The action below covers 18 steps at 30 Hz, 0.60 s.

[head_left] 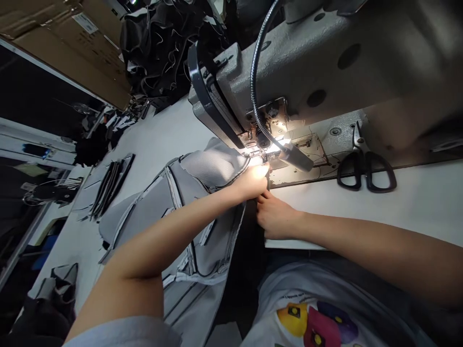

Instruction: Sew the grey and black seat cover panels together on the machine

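A grey, padded fabric cover with dark piped seams spreads over the table and runs up to the lit presser foot of a sewing machine. Close in front of the foot, my left hand is closed on the cover's edge, its fingertips partly lost in the glare. My right hand lies just below it, touching or nearly so. Its fingers are curled on a black fabric strip that hangs down along the table edge toward my lap.
Black-handled scissors lie right of the needle area. A lamp on a flexible metal neck reaches in front of the machine head. Dark fabric pieces are heaped behind, near cardboard boxes. Stacked dark panels lie left.
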Each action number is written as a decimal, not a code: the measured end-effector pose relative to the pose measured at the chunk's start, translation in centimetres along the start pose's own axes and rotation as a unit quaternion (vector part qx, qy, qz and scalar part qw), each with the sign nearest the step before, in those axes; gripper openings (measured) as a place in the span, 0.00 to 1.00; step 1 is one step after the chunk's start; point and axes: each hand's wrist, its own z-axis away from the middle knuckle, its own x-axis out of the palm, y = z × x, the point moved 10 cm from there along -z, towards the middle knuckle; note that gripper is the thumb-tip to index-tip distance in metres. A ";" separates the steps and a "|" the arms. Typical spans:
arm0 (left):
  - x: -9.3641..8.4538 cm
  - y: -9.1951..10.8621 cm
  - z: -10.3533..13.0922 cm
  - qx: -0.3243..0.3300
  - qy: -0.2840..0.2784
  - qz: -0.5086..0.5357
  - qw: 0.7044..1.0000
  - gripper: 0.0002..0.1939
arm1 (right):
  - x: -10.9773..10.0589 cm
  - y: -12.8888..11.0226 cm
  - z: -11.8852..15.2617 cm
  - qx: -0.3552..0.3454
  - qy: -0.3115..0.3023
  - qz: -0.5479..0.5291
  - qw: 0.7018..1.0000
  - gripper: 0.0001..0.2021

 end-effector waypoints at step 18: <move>2.4 -0.2 13.6 -0.035 0.016 0.127 0.991 0.42 | 5.5 -9.7 0.6 -0.039 0.058 0.106 0.992 0.14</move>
